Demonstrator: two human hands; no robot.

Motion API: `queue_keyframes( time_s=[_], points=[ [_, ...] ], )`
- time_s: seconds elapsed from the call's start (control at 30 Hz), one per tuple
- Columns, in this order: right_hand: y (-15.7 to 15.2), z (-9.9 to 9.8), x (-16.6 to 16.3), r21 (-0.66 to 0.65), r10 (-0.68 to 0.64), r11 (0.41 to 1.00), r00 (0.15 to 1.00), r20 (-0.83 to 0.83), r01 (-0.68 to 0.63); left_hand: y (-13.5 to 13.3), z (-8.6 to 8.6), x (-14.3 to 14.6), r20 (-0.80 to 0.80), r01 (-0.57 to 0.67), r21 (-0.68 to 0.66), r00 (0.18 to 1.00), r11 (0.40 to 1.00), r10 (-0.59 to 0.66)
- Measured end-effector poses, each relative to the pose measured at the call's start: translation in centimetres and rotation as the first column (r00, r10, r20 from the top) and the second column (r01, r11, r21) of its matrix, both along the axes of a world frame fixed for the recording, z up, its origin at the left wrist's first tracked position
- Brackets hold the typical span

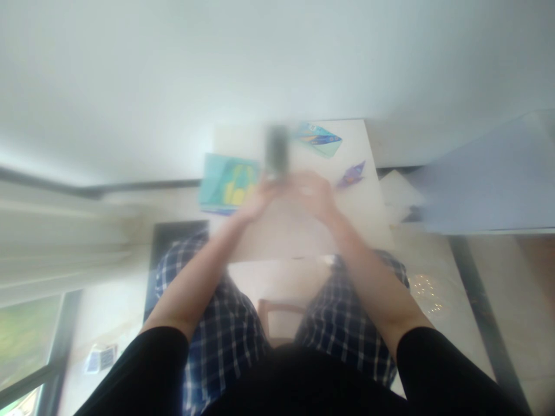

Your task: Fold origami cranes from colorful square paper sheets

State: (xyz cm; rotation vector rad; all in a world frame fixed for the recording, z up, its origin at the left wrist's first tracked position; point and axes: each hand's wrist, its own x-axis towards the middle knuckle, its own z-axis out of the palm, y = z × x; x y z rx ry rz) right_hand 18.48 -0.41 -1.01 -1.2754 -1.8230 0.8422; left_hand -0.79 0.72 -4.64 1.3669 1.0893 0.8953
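A dark grey-green oblong thing [276, 149] stands out above the white table, too blurred for its kind to show. My left hand [265, 195] is closed at its lower end from the left. From the other side my right hand [313, 192] meets the same end, fingers bent toward it. Motion smears the fingers of both hands. Beside my left hand lies a teal booklet or packet [225, 182] with a yellow figure. A small purple pointed piece [352, 174] lies right of my right hand, below a pale green and blue packet [321, 140].
The small white table [364, 222] stands against a pale wall [277, 58], with my knees at its near edge. At right, a pale grey panel [494, 179] juts in. A curtain [56, 237] and a window [30, 341] are at left.
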Motion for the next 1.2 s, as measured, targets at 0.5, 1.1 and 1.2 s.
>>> queue_keyframes(
  time_s=[0.5, 1.1, 1.2],
  points=[
    [-0.3, 0.5, 0.0, -0.114, -0.136, 0.986, 0.982, -0.135, 0.12, -0.5, 4.0, -0.4, -0.23, -0.097, -0.114, 0.971, 0.989, 0.068],
    [0.1, 0.0, 0.0, -0.139, -0.112, 0.986, 0.98, -0.162, 0.09, -0.8, 3.8, 0.1, 0.077, 0.023, -0.222, 0.997, 0.975, -0.006],
    [0.1, -0.2, 0.0, -0.149, -0.121, 0.984, 0.983, -0.139, 0.1, -1.0, 4.1, 0.4, 0.219, 0.09, -0.264, 0.975, 0.96, -0.031]
  ],
)
